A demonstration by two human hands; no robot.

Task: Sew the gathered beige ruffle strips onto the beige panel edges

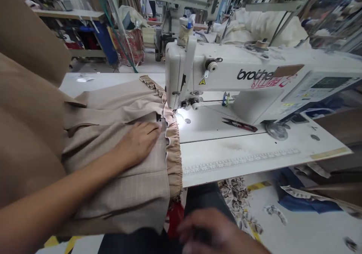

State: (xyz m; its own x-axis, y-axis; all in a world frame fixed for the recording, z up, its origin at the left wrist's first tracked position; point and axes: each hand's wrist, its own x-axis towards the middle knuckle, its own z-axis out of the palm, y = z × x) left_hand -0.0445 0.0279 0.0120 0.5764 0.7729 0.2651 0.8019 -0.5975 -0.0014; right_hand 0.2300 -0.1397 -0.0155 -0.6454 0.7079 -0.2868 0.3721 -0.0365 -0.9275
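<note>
My left hand (141,140) lies flat on a beige fabric panel (141,188), its fingertips just left of the gathered ruffle strip (174,156). That ruffle runs along the panel's right edge and passes under the needle area of a white Brother sewing machine (220,73). A lamp lights the spot by the presser foot, where the ruffle's edge lies. Low in the view, below the table edge and over my lap, hovers my right hand (212,233). Motion blurs its curled fingers, and I cannot make out whether anything is in them.
Thread snips (240,125) rest on the machine bed. A printed ruler (240,161) runs near the table's front edge. Large brown fabric (25,125) rises at the left. Gathered strips (236,197) hang or lie below the table. Cream fabric (263,25) is piled behind the machine.
</note>
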